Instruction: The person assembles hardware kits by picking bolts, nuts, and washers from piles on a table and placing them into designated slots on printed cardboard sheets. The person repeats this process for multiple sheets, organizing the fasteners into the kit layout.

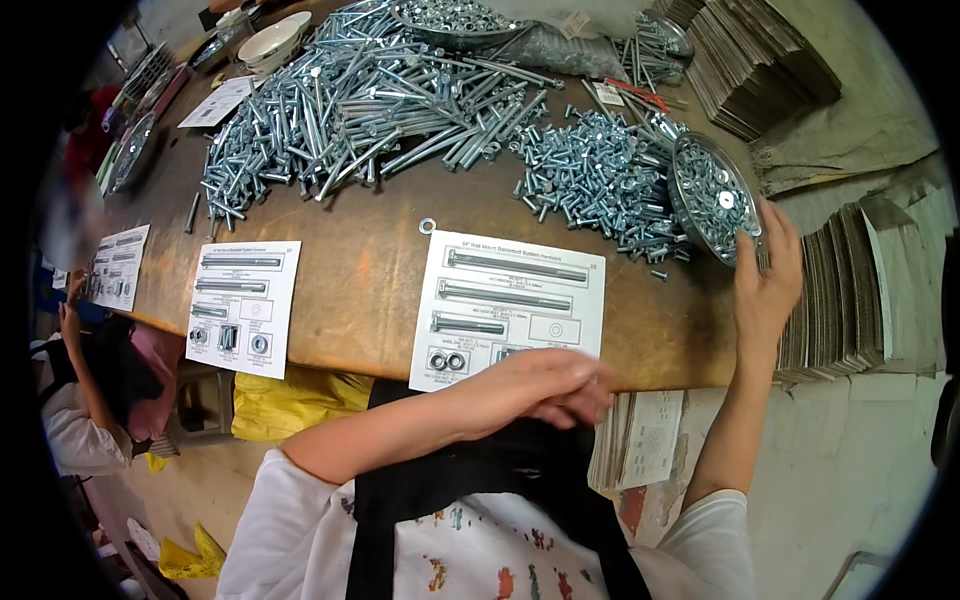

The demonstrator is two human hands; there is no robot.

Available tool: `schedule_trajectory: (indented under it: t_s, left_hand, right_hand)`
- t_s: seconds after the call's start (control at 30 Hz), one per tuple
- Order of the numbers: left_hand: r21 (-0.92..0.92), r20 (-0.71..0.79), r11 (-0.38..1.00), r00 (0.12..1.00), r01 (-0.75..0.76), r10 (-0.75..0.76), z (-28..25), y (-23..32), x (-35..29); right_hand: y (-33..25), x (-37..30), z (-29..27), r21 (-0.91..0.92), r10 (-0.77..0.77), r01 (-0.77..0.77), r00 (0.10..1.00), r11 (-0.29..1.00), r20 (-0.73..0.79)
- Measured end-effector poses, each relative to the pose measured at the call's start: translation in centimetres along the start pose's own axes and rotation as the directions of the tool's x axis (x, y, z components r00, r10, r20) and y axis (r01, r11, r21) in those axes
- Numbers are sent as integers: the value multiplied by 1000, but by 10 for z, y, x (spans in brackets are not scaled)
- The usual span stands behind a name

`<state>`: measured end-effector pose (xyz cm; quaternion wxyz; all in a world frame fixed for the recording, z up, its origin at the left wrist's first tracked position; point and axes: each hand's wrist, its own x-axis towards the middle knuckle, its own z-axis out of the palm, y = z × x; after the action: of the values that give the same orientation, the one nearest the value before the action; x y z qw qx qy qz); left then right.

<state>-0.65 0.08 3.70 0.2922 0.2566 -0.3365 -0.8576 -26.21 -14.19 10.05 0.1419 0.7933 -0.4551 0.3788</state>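
Observation:
My right hand (768,275) is at the near right rim of a round metal dish (684,190) of small nuts and washers. Its fingers are apart, and nothing shows between them. My left hand (555,385) crosses in front of my body, over the lower edge of a white sheet (590,300) picturing bolts, nuts and washers. Motion blurs its curled fingers, so whether they hold anything is unclear. A single washer (427,226) lies by the sheet's top left corner. Left of the dish spreads a pile of short bolts (600,175).
Long bolts (370,110) form a large heap at the back of the wooden table (350,260). Two more metal dishes stand behind and far left. Stacked cardboard (830,300) borders the right side. Another picture sheet (240,310) lies left, near a co-worker's arm (85,370).

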Motion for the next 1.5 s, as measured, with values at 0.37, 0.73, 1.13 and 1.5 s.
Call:
schedule_trajectory:
  t_s: [0.37,0.73,1.13,1.5]
  left_hand:
    - [571,-759,821,388,11,523,-70,-88,-124]
    - [175,-828,984,535,-36,167,-75,-99,-137]
    - [152,-857,977,472,-149,206,-65,-104,-125]
    - [187,-880,969,411,-161,238,-61,-102,-127]
  right_hand:
    - [-32,-48,95,304,86,-387,727,870,681]
    - [-23,-60,103,307,120,-379,777,873,618]
    - [-25,-72,85,224,324,-649,611,727,722]
    - [-32,-89,75,243,219,-489,709,838,670]
